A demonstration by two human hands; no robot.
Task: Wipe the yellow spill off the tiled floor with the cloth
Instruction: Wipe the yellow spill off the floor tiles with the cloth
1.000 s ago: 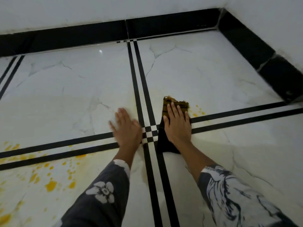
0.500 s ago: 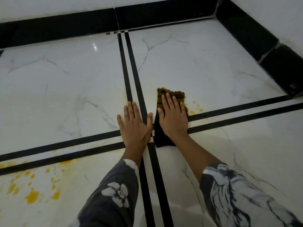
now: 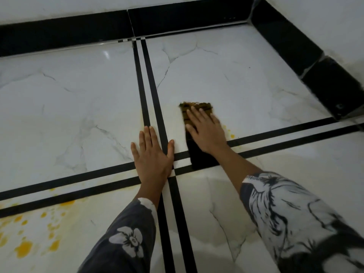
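A dark folded cloth (image 3: 200,157) lies on the white marble floor tile, its far end stained yellow-brown. My right hand (image 3: 205,129) presses flat on the cloth with straight fingers. A few yellow drops (image 3: 231,134) sit just right of that hand, beside the black stripe. My left hand (image 3: 152,152) rests flat on the floor over the crossing of the black stripes, fingers spread, touching no cloth. A larger patch of yellow spill (image 3: 25,247) spreads over the tile at the bottom left, with a faint yellow smear along the stripes.
Black double stripes (image 3: 149,91) cross the floor under my left hand. A black skirting (image 3: 285,40) runs along the white walls at the back and right, meeting in a corner at the top right.
My right hand has pushed the cloth to the right, away from the vertical stripes. My left hand stays flat near the stripe crossing. The camera view has shifted slightly.
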